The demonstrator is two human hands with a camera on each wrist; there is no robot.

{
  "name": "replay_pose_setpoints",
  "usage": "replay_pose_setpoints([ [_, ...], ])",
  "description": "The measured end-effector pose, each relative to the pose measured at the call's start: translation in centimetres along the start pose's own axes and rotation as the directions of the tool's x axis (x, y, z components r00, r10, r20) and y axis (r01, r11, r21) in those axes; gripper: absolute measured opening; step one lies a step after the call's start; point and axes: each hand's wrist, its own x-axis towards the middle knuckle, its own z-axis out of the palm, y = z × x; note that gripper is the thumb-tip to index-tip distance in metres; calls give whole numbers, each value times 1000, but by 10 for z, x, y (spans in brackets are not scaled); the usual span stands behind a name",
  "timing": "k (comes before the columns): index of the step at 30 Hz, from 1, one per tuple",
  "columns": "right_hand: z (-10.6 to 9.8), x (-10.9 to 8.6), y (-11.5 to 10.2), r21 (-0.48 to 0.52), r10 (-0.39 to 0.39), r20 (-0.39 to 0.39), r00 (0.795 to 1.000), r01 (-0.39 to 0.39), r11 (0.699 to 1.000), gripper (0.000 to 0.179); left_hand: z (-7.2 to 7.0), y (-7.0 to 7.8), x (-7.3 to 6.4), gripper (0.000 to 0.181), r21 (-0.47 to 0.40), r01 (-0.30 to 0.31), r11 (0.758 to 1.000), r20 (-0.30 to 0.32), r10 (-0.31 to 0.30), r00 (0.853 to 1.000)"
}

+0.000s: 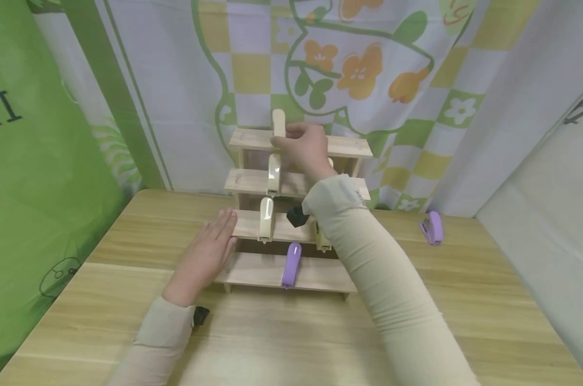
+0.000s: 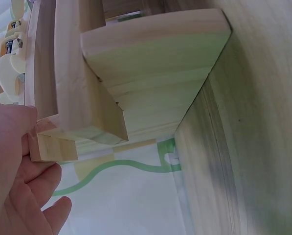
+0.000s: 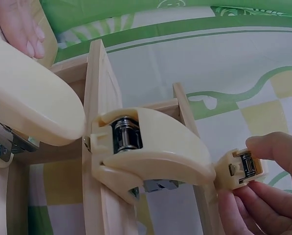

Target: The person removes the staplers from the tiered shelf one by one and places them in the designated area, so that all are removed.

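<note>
My right hand [image 1: 308,147] pinches a cream stapler [image 1: 279,122] between thumb and fingers at the top tier of a stepped wooden shelf [image 1: 252,138]. In the right wrist view this stapler [image 3: 243,169] shows its metal spring end, with fingertips on either side. My left hand [image 1: 206,252] rests against the left end of the third tier down, its fingers fairly straight; the left wrist view shows it touching the board's end [image 2: 55,147]. Below the held stapler stand a cream stapler [image 1: 274,174] on the second tier and another cream stapler [image 1: 266,220] on the third.
A purple stapler [image 1: 292,265] stands on the lowest tier. Partly behind my right forearm is another pale stapler [image 1: 324,240] on the third tier. A second purple stapler [image 1: 433,229] stands on the wooden table [image 1: 465,300] at right. A patterned curtain [image 1: 252,75] hangs close behind the shelf.
</note>
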Motion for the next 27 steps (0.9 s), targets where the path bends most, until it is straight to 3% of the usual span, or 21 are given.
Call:
replay_pose_setpoints([
  [5,-6,-3,-1,51,-15,9,1000,14,999,47,-2,1,0,56,2,-4,1000,-10,4,1000],
  [18,-25,-19,-1,33,2,9,1000,-3,999,50,-2,2,0,57,-11,15,1000,17,-14,1000],
  [27,-43,-39,11,107,-120,-52,991,125,986,46,1,-1,0,57,11,-9,1000,-12,9,1000],
])
